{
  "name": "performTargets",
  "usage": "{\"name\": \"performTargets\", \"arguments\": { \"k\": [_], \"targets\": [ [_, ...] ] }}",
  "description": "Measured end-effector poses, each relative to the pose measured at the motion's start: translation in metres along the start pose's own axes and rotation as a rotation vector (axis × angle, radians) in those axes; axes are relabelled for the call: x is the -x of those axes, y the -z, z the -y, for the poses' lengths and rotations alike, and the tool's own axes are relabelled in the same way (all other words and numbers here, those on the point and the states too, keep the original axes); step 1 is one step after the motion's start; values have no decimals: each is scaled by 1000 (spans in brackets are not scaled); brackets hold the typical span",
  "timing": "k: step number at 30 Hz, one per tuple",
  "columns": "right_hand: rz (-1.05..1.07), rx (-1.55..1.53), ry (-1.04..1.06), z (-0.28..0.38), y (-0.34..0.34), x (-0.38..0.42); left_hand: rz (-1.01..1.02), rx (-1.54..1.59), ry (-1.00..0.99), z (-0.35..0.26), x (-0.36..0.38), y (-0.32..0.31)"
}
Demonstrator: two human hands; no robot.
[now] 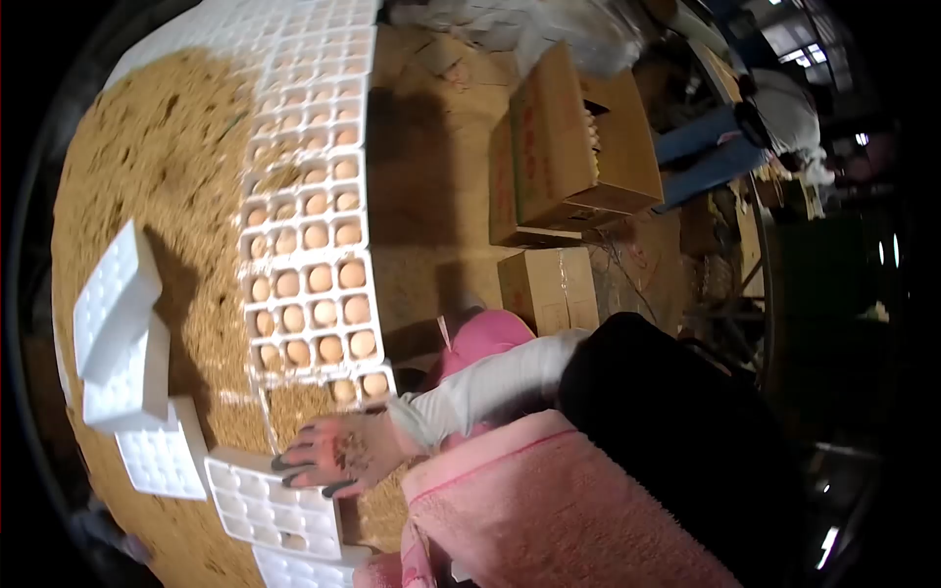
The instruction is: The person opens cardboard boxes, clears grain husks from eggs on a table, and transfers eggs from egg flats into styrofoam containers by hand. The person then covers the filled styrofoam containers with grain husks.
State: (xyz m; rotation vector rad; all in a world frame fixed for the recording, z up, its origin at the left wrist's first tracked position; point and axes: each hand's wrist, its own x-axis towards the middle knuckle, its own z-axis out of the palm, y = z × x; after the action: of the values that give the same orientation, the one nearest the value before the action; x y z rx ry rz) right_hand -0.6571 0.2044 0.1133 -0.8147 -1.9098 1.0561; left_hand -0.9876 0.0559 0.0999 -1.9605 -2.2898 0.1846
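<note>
My right hand (345, 455), in a pink glove with dark fingertips, reaches left with its fingers stretched and slightly apart. Brown crumbs cling to the back of the glove. It lies palm down over the sandy brown, grainy bed at the edge of a white foam egg tray (270, 502); whether the fingers press on the tray is hidden. One small pale object shows in that tray. Just above the hand, brown eggs (330, 348) sit in the cells of white trays laid in a long row. My left hand cannot be made out among the pink cloth at the bottom edge.
Stacked white foam trays (125, 338) lie at the left on the brown grainy bed (162, 147). Cardboard boxes (578, 147) stand at the upper right, one open. Beyond them a person in jeans (711, 147) bends over. A pink towel (549, 490) covers the lower middle.
</note>
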Motion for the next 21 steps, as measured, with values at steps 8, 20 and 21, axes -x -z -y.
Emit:
{"name": "performTargets", "arguments": {
  "k": [8,20,21],
  "targets": [
    [-1231,654,-697,-50,390,348,243,1674,-104,-403,-139,123],
    [-1355,662,-1153,-350,695,761,842,1591,-349,-1271,106,-50],
    [-1330,654,-1189,-363,704,775,505,1404,-381,-1298,95,-98]
  ]
}}
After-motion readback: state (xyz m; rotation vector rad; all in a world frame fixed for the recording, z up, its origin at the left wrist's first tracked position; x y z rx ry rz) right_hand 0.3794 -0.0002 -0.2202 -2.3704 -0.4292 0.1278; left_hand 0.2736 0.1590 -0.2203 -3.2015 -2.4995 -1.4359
